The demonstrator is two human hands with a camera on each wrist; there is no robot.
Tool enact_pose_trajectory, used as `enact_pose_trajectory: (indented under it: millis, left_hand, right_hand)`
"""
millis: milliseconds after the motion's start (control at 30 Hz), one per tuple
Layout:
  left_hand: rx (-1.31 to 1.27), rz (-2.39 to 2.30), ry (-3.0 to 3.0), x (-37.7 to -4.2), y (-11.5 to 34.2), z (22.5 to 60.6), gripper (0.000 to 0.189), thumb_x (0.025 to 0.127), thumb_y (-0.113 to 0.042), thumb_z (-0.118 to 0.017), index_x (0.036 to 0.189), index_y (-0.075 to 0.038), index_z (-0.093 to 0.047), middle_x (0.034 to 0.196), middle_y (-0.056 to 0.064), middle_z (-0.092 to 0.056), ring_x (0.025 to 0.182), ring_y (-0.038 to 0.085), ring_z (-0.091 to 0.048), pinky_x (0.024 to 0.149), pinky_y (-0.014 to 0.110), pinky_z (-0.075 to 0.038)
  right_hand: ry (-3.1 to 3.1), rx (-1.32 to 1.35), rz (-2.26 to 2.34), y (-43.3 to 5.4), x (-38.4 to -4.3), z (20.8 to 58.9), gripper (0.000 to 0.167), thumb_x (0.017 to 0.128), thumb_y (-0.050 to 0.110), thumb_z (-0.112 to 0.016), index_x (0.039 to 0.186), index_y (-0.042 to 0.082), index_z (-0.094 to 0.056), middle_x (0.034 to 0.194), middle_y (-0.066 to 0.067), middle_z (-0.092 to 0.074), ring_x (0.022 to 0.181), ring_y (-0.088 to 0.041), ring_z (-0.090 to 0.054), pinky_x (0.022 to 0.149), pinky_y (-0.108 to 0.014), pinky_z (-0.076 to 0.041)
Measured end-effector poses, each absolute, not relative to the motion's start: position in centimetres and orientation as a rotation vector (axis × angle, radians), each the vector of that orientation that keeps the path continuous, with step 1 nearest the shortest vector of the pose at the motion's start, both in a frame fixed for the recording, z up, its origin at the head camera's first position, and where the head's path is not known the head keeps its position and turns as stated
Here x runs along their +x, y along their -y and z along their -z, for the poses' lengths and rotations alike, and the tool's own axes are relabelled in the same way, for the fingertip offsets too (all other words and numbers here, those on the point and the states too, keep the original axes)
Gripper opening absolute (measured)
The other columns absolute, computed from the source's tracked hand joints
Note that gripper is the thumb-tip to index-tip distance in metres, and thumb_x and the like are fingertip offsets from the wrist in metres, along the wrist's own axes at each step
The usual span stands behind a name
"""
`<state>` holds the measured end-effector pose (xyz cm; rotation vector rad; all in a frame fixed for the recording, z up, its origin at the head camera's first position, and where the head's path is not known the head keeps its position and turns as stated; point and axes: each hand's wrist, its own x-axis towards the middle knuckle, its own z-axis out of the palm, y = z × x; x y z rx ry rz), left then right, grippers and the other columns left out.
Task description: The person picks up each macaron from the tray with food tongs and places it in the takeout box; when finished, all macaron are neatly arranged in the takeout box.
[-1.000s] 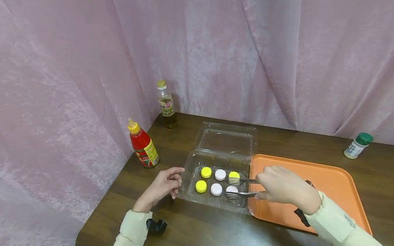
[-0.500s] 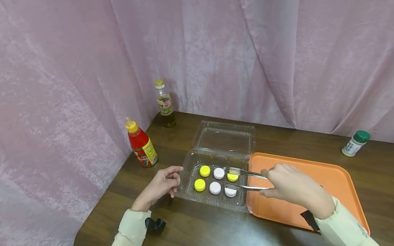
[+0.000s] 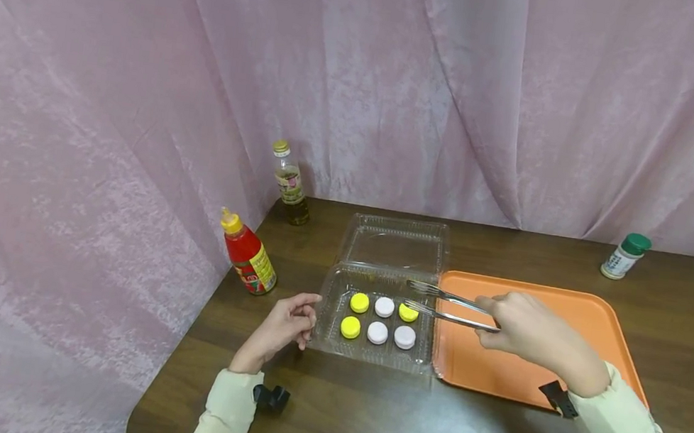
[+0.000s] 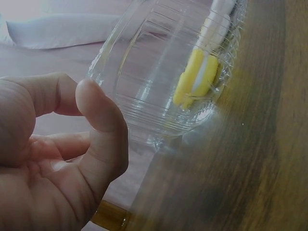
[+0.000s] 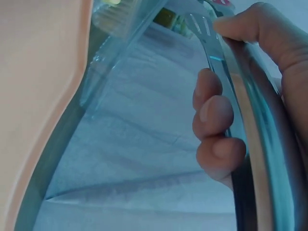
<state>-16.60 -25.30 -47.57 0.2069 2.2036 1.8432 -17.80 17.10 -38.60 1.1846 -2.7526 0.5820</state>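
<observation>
A clear plastic clamshell box lies with its lid folded back. Inside it are two rows of macarons, yellow and white. At the box's left rim, my left hand pinches the edge between thumb and a finger; the left wrist view shows the fingertip against the rim. My right hand grips fork-ended metal tongs, their two arms apart. The tong tips are over the back right of the box, and the lower arm partly covers the yellow macaron there. Nothing is between the tips.
An orange tray adjoins the box on the right, under my right hand. Behind on the left stand a red sauce bottle and an oil bottle. A green-capped shaker is at the back right. A pink curtain hangs behind the table.
My right hand has drawn the tongs back and to the right, off the front right white macaron. Their tips are closer together. The left hand and the macarons keep their places.
</observation>
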Motion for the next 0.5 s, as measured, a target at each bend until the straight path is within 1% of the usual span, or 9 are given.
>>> enact_pose_trajectory:
  millis: [233,400,500]
  left_hand:
    - [0.199,-1.833,-2.227,-16.7,25.4,47.5,0.050,0.091,0.009,-0.052,0.141,0.011,-0.046,0.090,0.012,-0.054,0.064,0.017,-0.053,0.052,0.024,-0.052]
    - [0.203,-1.834,-2.222,-16.6,25.5,47.5,0.050,0.092,0.007,-0.052,0.141,0.010,-0.046,0.091,0.012,-0.054,0.065,0.017,-0.053,0.052,0.023,-0.052]
    - [0.209,-1.828,-2.227,-16.6,25.4,47.5,0.050,0.092,0.007,-0.052,0.141,0.010,-0.046,0.091,0.012,-0.055,0.066,0.016,-0.054,0.053,0.023,-0.053]
  right_hand:
    - [2.740,1.087,-0.642,-19.1,-17.7,39.8,0.019,0.076,0.004,-0.069,0.083,0.015,-0.056,0.060,0.016,-0.032,0.050,0.005,-0.024,0.046,-0.018,-0.025]
    - [2.700,1.003,-0.625,-20.8,-17.3,40.7,0.020,0.074,0.005,-0.072,0.082,0.015,-0.057,0.057,0.016,-0.033,0.049,0.004,-0.025,0.044,-0.019,-0.025]
    - [2.678,0.953,-0.600,-21.9,-16.9,41.1,0.018,0.073,0.007,-0.074,0.085,0.011,-0.061,0.057,0.017,-0.035,0.049,0.004,-0.026,0.044,-0.020,-0.026]
